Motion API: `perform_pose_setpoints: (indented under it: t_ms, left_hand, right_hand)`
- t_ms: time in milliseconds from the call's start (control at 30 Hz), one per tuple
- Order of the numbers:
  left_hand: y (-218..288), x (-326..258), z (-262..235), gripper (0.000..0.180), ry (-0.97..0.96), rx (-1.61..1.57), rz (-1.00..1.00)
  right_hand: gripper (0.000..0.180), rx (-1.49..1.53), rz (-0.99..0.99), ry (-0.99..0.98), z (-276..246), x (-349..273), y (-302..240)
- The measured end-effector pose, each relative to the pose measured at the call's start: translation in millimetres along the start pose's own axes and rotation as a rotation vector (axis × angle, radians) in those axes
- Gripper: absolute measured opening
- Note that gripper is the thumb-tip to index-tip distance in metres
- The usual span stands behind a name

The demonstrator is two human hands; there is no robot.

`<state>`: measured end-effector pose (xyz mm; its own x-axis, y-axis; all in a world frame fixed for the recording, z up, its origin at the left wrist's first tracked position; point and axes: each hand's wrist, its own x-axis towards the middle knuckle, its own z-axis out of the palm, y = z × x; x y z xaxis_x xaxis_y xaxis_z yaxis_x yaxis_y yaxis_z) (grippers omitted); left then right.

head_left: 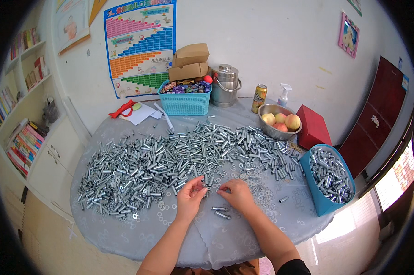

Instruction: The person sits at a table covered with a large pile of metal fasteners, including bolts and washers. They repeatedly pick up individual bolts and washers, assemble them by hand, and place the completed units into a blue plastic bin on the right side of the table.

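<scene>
My left hand point(191, 198) is closed, thumb and fingers pinched around a small metal piece point(206, 192), largely covered by the fingers. Just to its right, my right hand point(238, 195) has its fingertips pressed together; whatever they grip is too small to make out. The two hands are a short gap apart, at the near edge of a wide heap of silvery metal sleeves point(147, 160). Between my forearms lie two assembled metal sleeve pieces point(221, 215) on the grey tablecloth point(170, 238). Loose flat washers point(164, 215) are scattered left of my left hand, with more small rings point(262, 195) beyond my right hand.
A blue bin point(318, 201) full of metal sleeves stands at the right edge. Along the back are a turquoise basket point(184, 105) of wrapped items, a steel canister point(225, 87), a yellow can point(259, 98), a steel bowl point(280, 134) of fruit and a red box point(313, 128).
</scene>
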<state>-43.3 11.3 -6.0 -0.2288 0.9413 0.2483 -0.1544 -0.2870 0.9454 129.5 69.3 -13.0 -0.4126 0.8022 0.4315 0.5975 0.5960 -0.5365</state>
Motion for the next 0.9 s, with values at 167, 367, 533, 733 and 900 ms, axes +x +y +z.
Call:
perform_pose_setpoints:
  t_ms: [167,367,533,733,900]
  left_hand:
    - [-1,0,-2,0.038,0.004,-0.003,-0.015]
    - [-5,1,-6,0.035,0.057,-0.012,-0.043]
    - [-1,2,-4,0.034,0.06,-0.05,-0.06]
    - [-2,1,-4,0.033,0.076,-0.071,-0.07]
    - [-1,2,-5,0.032,0.08,-0.106,-0.087]
  right_hand:
    - [0.019,0.018,0.013,-0.013,8,2,2]
    - [0.021,0.237,0.314,-0.134,2,5,-19]
    - [0.021,0.259,0.255,-0.145,17,6,-11]
    - [0.021,0.059,0.163,-0.14,19,9,-13]
    - [0.019,0.025,0.11,-0.137,18,10,-16]
